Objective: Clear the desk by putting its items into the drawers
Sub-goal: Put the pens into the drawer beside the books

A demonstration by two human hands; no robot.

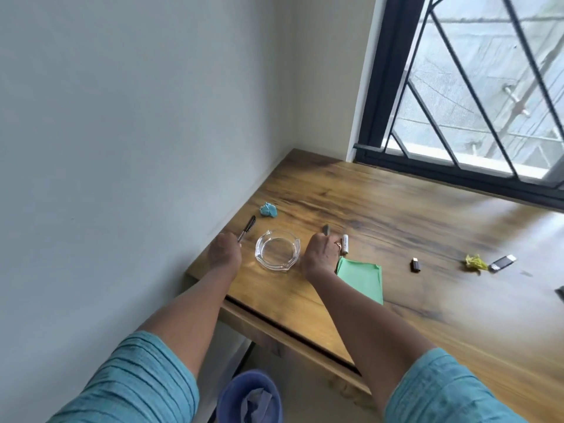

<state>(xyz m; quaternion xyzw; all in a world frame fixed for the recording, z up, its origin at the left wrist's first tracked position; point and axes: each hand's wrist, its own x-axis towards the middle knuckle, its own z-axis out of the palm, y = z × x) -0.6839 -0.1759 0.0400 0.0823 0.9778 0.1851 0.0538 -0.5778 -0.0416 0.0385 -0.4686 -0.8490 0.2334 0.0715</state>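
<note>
Desk (396, 227) clutter is light, except the clear glass ashtray (277, 250) between both hands: heavy, slick, breakable, best lifted by its thick rim. Left hand (224, 251) holds a thin black pen (246, 228); right hand (320, 250) is closed around a small grey object (326, 229), beside a white battery (345, 244) and soft green cloth (363, 279).

I can read no text from here. The white battery (345, 244) just right of my right hand (320, 254) carries faint print, too blurred to make out. The small dark adapter (415, 265) and white stick (502, 263) farther right show no legible marks.
</note>
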